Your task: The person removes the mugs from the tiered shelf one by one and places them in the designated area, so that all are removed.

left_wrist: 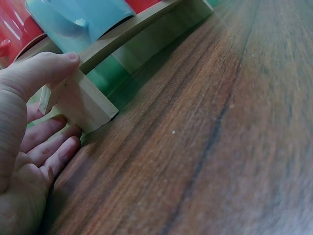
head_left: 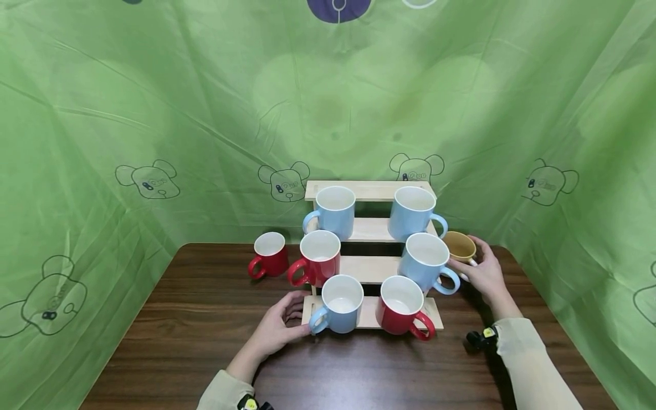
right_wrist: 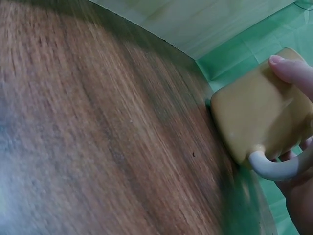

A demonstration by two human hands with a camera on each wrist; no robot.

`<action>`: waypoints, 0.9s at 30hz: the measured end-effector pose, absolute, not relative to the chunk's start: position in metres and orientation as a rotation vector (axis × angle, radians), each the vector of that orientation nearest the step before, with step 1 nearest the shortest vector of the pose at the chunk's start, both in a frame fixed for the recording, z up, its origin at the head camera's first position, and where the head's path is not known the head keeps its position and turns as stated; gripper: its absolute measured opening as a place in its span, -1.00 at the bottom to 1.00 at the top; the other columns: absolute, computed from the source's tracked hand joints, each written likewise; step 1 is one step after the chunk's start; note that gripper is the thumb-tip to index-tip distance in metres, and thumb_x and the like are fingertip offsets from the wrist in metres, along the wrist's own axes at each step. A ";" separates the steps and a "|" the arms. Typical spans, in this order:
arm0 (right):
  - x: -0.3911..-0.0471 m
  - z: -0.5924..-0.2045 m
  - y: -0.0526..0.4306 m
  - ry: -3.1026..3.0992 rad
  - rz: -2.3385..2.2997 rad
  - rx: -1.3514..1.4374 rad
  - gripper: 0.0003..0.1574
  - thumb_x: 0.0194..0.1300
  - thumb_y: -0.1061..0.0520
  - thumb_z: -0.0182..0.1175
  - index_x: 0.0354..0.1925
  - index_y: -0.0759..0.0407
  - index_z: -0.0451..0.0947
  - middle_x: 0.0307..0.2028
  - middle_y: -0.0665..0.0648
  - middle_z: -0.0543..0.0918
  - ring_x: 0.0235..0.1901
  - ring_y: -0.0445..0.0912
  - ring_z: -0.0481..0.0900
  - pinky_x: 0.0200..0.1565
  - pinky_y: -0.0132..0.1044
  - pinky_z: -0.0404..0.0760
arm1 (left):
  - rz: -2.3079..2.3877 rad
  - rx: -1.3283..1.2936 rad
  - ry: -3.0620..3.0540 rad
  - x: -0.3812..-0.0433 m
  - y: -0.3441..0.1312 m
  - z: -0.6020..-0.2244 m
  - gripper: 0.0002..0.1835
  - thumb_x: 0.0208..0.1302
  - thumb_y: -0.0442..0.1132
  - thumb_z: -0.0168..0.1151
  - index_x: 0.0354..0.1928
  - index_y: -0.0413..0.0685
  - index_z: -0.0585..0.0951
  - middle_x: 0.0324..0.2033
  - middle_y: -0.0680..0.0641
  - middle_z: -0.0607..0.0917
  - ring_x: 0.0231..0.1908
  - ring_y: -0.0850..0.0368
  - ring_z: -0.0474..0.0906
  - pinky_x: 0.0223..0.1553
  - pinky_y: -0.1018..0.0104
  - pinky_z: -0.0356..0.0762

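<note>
A tiered wooden rack (head_left: pixel 370 269) carries light blue and red mugs on its steps. My left hand (head_left: pixel 277 324) holds the rack's lower left end: in the left wrist view the thumb lies on the shelf corner and the fingers curl by the side panel (left_wrist: pixel 85 105). Nearest to it is a light blue mug (head_left: pixel 342 304) on the bottom step, beside a red mug (head_left: pixel 400 307). At the rack's right side my right hand (head_left: pixel 486 272) grips a yellow mug (right_wrist: pixel 264 107) with a white handle (right_wrist: pixel 279 169). Whether its base touches the table is hard to tell.
A red mug (head_left: pixel 270 255) stands on the dark wooden table (head_left: pixel 174 336), left of the rack. Another red mug (head_left: pixel 320 259) and several light blue mugs fill the upper steps. A green curtain (head_left: pixel 215 114) hangs behind and at both sides.
</note>
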State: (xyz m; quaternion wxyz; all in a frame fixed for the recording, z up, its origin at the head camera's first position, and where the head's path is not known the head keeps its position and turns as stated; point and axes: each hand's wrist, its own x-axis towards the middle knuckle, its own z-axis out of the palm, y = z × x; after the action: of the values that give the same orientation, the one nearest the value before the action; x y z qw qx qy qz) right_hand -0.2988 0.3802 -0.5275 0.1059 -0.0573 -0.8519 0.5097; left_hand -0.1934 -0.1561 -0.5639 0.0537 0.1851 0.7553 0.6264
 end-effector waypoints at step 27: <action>-0.295 -0.435 0.381 -2.630 1.292 0.126 0.29 0.41 -0.11 0.54 0.72 0.31 0.00 0.58 0.46 0.33 0.46 0.48 0.39 0.39 0.40 0.43 | 1.925 0.605 2.281 -0.194 -0.157 -0.567 -0.24 0.25 -0.33 0.64 0.45 -0.16 0.50 0.27 -0.24 0.68 0.21 -0.12 0.67 0.20 0.28 0.68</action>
State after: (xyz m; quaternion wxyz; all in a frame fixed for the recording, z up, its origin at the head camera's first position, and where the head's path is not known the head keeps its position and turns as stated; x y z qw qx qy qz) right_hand -0.2953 0.3811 -0.4352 0.1042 0.0426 -0.8918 0.4383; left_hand -0.1945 -0.1569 -0.5668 0.0482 0.1985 0.7481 0.6314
